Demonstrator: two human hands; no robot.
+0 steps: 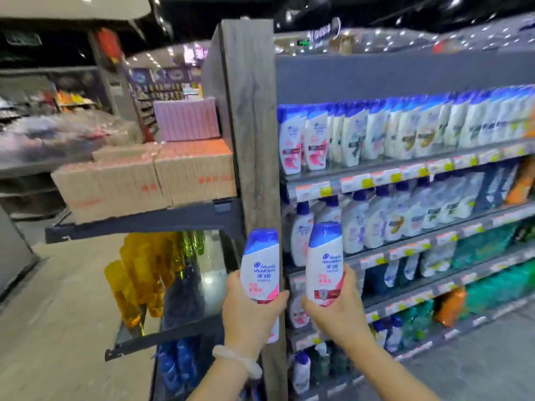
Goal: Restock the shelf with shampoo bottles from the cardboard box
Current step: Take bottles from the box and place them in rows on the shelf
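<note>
**Two shampoo bottles held up at the shelf end**

Tall gondola shelf (405,166) to the right: dark grey metal tiers edged with a strip of orange, yellow and white price tags, capped at its near end by an upright post of rough, weathered grey wood (249,125). Top tier packed with a blurred row of white, blue-capped shampoo bottles (376,131), rounded at the shoulder, the nearest two marked pink. Below that, taller white pump bottles (362,224); lower still, green and orange soft packs, too smeared to name.

To the left of the post, a flat dark metal end shelf (139,221) bearing ribbed brown cardboard boxes (144,175) stamped in red, set side by side and touching. Beneath it, a glossy black tier with clear amber-yellow bottles (139,285), then blue ones lower down.

In front of the post, held upright and just apart:
- left bottle (260,270), smooth white plastic with a blue cap and pink lower label, gripped round its lower half by the left hand (250,316), thumb across the front, fingers wrapped behind; a pale translucent bracelet (237,360) on that wrist
- right bottle (324,261), same shape and colours, tilted slightly, gripped at its base by the right hand (337,308), thumb under the front, fingers curled up its right side

Smooth beige floor (58,314) at lower left
</note>
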